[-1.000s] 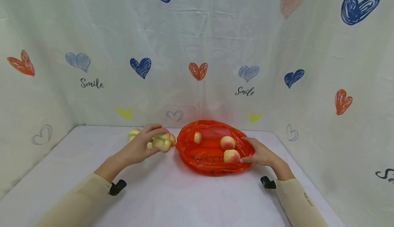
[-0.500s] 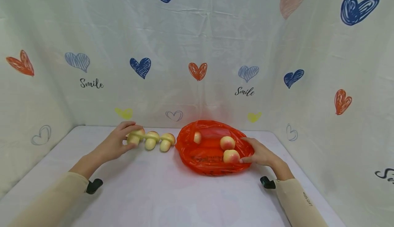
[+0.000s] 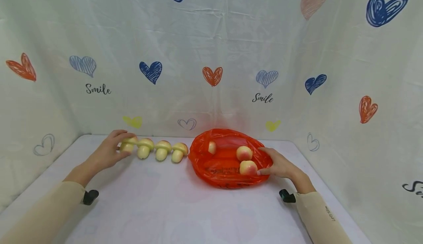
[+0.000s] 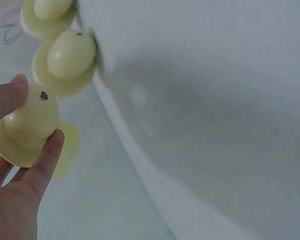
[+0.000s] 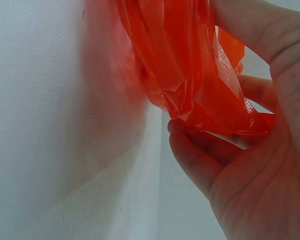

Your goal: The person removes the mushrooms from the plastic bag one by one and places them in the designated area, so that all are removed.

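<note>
A pale curtain printed with hearts and the word "Smile" hangs behind a white-covered counter and wraps round its sides. Near the back edge, left of centre, the left hand pinches a pale yellow mushroom-shaped piece between thumb and fingers, which hide part of it from the head camera. Just to its right, three similar mushroom pieces stand in a row, stems toward the person, filling the stretch between the held piece and a red plastic bag. The bag sits open, just beside the last of the row, with dark lettering on its inside. Two round yellow-and-red pieces rest in its right part, and a third shows at the left, partly covered by the plastic. The right hand grips the bag's right rim, thumb and fingers on opposite sides of the film. Both arms wear beige sleeves, with a small dark device at each wrist. From the left wrist, a dark spot shows at the held piece's stem end, a detail the head view does not give; from the right wrist, crumpled plastic and the gripping fingers show close up.
</note>
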Tool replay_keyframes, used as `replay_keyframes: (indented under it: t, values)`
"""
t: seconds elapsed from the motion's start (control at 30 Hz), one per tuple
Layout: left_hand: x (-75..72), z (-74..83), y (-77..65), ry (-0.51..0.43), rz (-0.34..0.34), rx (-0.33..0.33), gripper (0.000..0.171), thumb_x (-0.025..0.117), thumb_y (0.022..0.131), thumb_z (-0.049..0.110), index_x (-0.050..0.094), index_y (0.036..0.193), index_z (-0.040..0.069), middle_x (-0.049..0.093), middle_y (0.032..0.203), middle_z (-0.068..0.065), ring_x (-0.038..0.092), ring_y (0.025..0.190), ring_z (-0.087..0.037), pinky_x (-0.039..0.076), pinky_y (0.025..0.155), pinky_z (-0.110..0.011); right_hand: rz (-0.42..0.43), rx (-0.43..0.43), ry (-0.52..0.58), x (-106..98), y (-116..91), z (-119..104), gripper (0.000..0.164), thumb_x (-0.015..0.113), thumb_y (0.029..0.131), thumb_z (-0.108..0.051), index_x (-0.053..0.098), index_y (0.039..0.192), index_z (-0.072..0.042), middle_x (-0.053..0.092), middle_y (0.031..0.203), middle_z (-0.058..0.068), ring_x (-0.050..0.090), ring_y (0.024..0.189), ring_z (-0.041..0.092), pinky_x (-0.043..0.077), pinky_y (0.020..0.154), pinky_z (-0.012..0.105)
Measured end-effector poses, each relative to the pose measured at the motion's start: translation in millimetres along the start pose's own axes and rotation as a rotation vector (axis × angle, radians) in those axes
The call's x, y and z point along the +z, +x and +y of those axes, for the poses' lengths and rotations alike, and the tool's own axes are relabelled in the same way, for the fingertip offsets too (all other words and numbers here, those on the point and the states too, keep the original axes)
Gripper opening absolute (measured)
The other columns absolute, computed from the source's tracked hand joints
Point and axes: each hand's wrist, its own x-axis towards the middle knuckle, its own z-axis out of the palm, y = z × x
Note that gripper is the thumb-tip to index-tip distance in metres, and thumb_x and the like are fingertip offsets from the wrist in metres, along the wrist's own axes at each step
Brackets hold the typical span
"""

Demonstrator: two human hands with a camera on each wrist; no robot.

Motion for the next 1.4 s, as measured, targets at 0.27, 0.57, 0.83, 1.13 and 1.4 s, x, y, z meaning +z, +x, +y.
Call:
replay_keyframes:
  t: [0.27,0.57,0.83,1.13,1.4]
  values:
    - [-1.4,-14.7,0.1,0.026,-0.038,-0.074,0.055,0.075,0.076,-0.005,0.053,0.126,-0.003,0.039,0.124,-0.03,0.044,0.109,-0.049,0.048,0.08,-0.059,0.003,-0.011,-0.019,-0.5,0.4,0.0,0.099,0.082,0.065,-0.052,0.036,0.144,-0.013,0.041,0.141,0.012,0.04,0.125,0.035,0.05,0.087,0.052]
    - [3.9,-30.7,5.0,0.075,-0.105,-0.118,0.054,0.074,0.078,-0.001,0.052,0.127,-0.005,0.039,0.124,-0.032,0.041,0.113,-0.05,0.035,0.093,-0.065,-0.002,0.001,-0.01,-0.5,0.5,-0.7,0.099,0.082,0.064,-0.053,0.037,0.144,-0.015,0.041,0.14,0.011,0.041,0.125,0.033,0.051,0.086,0.051]
    - [10.8,-38.3,13.1,0.075,-0.183,-0.218,0.057,0.072,0.079,0.0,0.048,0.131,-0.007,0.037,0.127,-0.033,0.038,0.116,-0.052,0.03,0.098,-0.066,-0.005,-0.004,0.004,-0.6,1.2,0.4,0.1,0.082,0.063,-0.054,0.037,0.143,-0.014,0.041,0.141,0.012,0.04,0.125,0.035,0.051,0.085,0.052]
    - [13.2,-41.8,17.8,0.071,-0.218,-0.257,0.058,0.072,0.08,0.001,0.047,0.133,-0.005,0.034,0.13,-0.033,0.035,0.119,-0.054,0.028,0.099,-0.067,-0.009,-0.008,0.006,-1.2,1.0,0.0,0.099,0.082,0.065,-0.053,0.037,0.144,-0.013,0.041,0.14,0.013,0.04,0.125,0.035,0.052,0.084,0.051]
    - [16.0,-41.5,24.5,0.074,-0.253,-0.262,0.059,0.071,0.08,-0.001,0.046,0.134,-0.005,0.033,0.132,-0.033,0.033,0.121,-0.054,0.026,0.1,-0.067,-0.004,0.014,0.0,-1.3,0.8,0.9,0.098,0.082,0.064,-0.054,0.038,0.144,-0.017,0.041,0.14,0.01,0.04,0.125,0.033,0.052,0.084,0.05]
